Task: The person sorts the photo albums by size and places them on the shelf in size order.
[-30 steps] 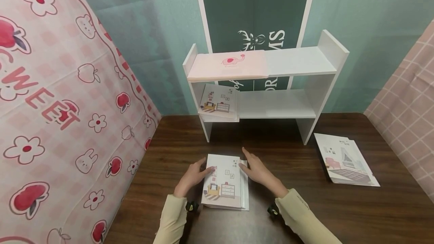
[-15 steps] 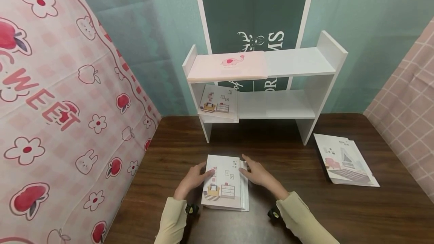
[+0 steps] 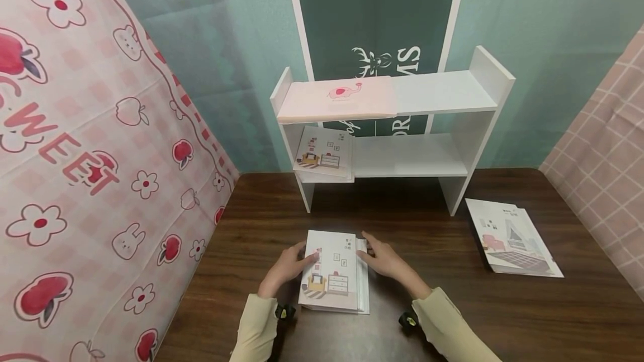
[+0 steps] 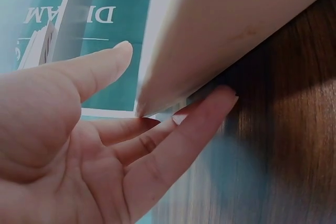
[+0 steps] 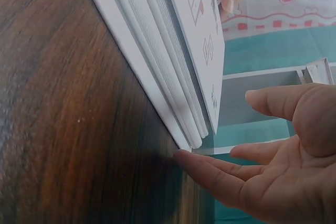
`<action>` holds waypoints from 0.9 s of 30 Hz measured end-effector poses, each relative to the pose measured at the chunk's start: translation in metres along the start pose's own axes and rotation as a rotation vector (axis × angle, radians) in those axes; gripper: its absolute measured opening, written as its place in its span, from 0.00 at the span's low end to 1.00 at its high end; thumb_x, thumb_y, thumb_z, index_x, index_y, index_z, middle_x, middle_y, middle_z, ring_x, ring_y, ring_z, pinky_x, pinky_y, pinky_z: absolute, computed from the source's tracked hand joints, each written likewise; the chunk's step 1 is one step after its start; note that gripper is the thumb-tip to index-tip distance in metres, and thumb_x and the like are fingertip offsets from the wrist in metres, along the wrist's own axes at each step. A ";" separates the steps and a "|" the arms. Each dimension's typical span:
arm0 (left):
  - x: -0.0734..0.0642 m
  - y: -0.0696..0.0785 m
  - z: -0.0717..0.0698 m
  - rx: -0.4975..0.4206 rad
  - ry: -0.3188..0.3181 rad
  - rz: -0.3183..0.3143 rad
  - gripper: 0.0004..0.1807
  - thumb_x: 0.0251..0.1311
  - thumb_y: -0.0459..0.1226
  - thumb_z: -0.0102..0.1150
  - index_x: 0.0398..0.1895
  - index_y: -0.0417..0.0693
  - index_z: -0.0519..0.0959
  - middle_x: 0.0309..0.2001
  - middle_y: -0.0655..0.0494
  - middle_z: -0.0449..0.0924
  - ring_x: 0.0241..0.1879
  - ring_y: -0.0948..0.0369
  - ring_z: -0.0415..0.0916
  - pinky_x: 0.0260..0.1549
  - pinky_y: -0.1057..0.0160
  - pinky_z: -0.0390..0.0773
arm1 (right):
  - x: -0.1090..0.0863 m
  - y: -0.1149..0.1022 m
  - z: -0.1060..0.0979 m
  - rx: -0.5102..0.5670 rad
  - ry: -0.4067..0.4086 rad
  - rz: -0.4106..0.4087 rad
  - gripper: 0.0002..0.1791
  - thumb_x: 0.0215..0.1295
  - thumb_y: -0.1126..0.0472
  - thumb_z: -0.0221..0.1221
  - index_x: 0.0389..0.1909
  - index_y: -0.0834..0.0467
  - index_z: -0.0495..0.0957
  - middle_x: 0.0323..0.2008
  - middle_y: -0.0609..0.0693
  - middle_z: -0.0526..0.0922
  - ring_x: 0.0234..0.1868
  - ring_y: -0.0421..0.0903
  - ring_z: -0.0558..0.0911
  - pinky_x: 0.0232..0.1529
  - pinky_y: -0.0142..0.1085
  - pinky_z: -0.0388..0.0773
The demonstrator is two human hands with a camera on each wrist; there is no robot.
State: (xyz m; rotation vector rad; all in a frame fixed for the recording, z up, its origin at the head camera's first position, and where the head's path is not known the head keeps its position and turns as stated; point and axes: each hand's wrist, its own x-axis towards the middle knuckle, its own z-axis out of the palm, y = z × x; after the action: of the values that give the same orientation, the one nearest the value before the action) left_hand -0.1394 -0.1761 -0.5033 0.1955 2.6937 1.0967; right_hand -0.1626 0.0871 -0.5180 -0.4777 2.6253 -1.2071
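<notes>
A thick white album (image 3: 327, 275), its cover printed with a yellow armchair and a drawer cabinet, lies on the table. My left hand (image 3: 285, 267) is at its left side. In the left wrist view, the left fingers (image 4: 181, 145) are at the lower edge of the spine, the thumb held apart from them. My right hand (image 3: 384, 258) is at the album's right side. The right wrist view shows the right hand (image 5: 278, 166) with one fingertip at the bottom cover's corner and the thumb raised off the album. White page edges (image 5: 157, 51) show between the covers.
A white two-tier shelf (image 3: 412, 155) stands behind. On its lower tier leans a similar album (image 3: 324, 152); a pink folder with an elephant (image 3: 337, 96) covers the upper tier's left part. Another album (image 3: 515, 239) lies at the right. A patterned cloth (image 3: 100, 183) hangs at the left.
My right hand's fingers have drawn down and in slightly at the album's right edge. The left hand and the album have stayed in place.
</notes>
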 end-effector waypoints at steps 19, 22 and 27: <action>-0.002 0.000 0.004 -0.023 0.011 -0.011 0.35 0.63 0.48 0.54 0.64 0.31 0.61 0.49 0.35 0.76 0.42 0.52 0.75 0.48 0.47 0.74 | -0.006 0.005 0.001 0.270 -0.008 0.106 0.32 0.66 0.58 0.54 0.66 0.69 0.57 0.55 0.71 0.70 0.54 0.64 0.74 0.46 0.46 0.78; -0.002 0.000 0.005 -0.038 0.010 -0.006 0.35 0.63 0.48 0.53 0.64 0.30 0.61 0.50 0.35 0.75 0.43 0.52 0.75 0.49 0.47 0.73 | -0.006 0.006 0.002 0.361 -0.011 0.113 0.32 0.67 0.59 0.54 0.66 0.70 0.57 0.56 0.73 0.68 0.55 0.65 0.73 0.45 0.44 0.79; -0.002 0.001 0.005 -0.053 0.004 -0.007 0.36 0.63 0.48 0.53 0.65 0.31 0.60 0.51 0.34 0.75 0.43 0.51 0.74 0.50 0.46 0.72 | -0.008 0.008 0.003 0.407 -0.008 0.102 0.29 0.67 0.58 0.53 0.64 0.69 0.60 0.57 0.72 0.68 0.56 0.65 0.72 0.49 0.47 0.77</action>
State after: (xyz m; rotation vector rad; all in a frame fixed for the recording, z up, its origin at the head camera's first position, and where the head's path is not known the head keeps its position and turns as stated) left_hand -0.1361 -0.1726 -0.5063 0.1755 2.6636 1.1659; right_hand -0.1554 0.0929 -0.5251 -0.2672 2.2751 -1.6424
